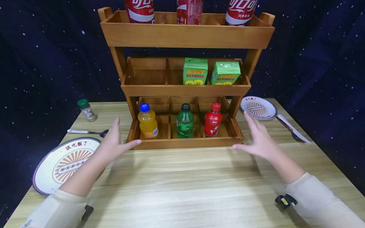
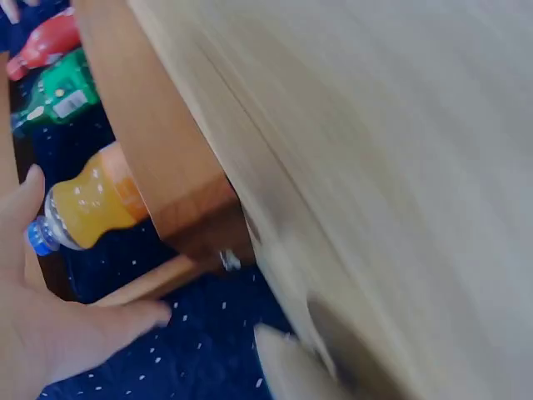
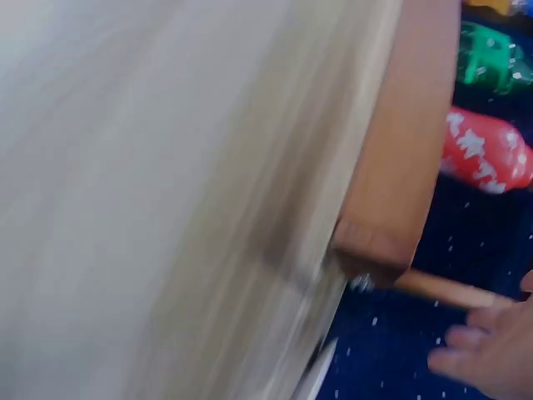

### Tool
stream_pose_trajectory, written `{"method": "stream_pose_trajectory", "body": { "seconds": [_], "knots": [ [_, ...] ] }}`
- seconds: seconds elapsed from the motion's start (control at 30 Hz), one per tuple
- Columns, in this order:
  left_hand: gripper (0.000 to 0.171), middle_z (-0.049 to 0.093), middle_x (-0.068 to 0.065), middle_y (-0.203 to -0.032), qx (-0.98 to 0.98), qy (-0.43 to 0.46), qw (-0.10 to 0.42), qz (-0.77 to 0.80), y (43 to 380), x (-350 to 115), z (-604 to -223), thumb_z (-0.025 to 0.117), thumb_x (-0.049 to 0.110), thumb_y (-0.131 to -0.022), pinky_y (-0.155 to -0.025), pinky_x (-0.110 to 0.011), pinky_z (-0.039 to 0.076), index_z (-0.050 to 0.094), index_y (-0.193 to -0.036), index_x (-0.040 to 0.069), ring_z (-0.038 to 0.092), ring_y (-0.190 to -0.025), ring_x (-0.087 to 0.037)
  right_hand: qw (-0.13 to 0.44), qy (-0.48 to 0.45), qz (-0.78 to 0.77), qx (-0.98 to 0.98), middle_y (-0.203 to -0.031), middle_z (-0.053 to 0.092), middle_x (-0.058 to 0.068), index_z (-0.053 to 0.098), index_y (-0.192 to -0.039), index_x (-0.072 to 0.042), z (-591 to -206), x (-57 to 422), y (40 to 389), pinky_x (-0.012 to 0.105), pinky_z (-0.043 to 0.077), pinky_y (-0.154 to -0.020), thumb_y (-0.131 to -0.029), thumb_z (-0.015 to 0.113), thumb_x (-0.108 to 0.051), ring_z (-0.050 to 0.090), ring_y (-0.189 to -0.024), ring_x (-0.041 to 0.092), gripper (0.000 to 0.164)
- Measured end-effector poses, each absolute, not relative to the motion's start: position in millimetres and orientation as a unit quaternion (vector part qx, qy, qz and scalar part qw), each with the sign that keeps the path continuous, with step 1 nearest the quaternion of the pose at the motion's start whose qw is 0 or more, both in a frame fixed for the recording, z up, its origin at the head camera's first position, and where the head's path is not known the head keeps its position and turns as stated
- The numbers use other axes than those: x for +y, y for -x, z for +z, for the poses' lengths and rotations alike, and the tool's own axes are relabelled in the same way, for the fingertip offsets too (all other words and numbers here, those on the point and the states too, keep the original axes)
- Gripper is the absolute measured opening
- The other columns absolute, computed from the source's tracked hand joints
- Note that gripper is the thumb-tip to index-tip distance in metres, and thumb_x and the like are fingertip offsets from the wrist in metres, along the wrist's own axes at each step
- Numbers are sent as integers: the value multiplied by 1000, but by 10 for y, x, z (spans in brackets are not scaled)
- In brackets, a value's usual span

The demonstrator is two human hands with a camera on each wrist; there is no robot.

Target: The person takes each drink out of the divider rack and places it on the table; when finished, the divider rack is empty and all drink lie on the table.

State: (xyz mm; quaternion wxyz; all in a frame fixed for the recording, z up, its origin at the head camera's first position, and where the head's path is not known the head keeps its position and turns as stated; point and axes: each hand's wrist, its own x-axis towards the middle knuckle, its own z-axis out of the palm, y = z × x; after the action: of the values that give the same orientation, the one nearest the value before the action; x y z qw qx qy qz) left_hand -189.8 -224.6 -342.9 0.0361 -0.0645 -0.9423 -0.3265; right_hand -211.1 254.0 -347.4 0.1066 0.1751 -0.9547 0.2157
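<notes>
A three-tier wooden rack point(image 1: 182, 144) stands on the table. My left hand point(image 1: 115, 145), fingers extended and thumb spread, is held just off the rack's lower left corner. On the other side my right hand point(image 1: 259, 144) has the same spread shape near the lower right corner. Neither hand holds anything. In the bottom tier stand an orange drink bottle point(image 1: 148, 125) with a blue cap, a green bottle point(image 1: 185, 123) and a red bottle point(image 1: 212, 122). The left wrist view shows the orange bottle beyond my left thumb and fingers.
Two green drink cartons point(image 1: 195, 72) sit in the middle tier, and three red cola cans point(image 1: 139, 11) in the top one. At left are a plate point(image 1: 74, 152), a spoon point(image 1: 85, 131) and a green-capped shaker point(image 1: 87, 110). A plate point(image 1: 271, 110), knife point(image 1: 295, 129) and fork point(image 1: 289, 128) lie right.
</notes>
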Motion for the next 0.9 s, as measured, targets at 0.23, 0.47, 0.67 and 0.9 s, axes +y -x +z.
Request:
{"method": "stream_pose_trajectory", "body": {
  "seconds": [0.23, 0.47, 0.67, 0.9],
  "knots": [
    [82, 21, -22, -142, -838, -29, 29, -543, 1975, -2131, -3449, 55, 41, -86, -103, -46, 26, 13, -140, -4, 23, -128, -34, 71, -159, 469, -866, -133, 42, 17, 30, -138, -8, -3487, 2193, 2299, 49, 34, -97, -76, 71, -31, 40, -120, 30, 78],
    [66, 19, -20, -144, -775, -99, 2, -624, 2106, -2142, -3530, 52, 21, -91, -106, -39, 21, 14, -141, -3, 20, -130, -29, 63, -127, 571, -809, -125, 47, 20, 37, -130, 3, -3594, 1874, 2574, 45, 36, -97, -73, 75, -23, 43, -116, 31, 74],
    [57, 22, -20, -143, -746, -128, -35, -653, 2211, -2153, -3664, 49, 7, -91, -106, -35, 22, 21, -138, -5, 23, -129, -27, 42, -99, 609, -786, -119, 51, 17, 38, -125, 3, -3687, 1757, 2680, 38, 40, -95, -71, 77, -18, 48, -109, 27, 69],
    [54, 26, -21, -140, -725, -143, -63, -671, 2279, -2184, -3752, 46, 4, -91, -103, -36, 29, 23, -139, -2, 31, -124, -31, 48, -93, 590, -801, -114, 53, 19, 42, -121, 4, -3577, 1621, 2634, 41, 45, -89, -71, 76, -15, 53, -101, 31, 63]
  ]
}}
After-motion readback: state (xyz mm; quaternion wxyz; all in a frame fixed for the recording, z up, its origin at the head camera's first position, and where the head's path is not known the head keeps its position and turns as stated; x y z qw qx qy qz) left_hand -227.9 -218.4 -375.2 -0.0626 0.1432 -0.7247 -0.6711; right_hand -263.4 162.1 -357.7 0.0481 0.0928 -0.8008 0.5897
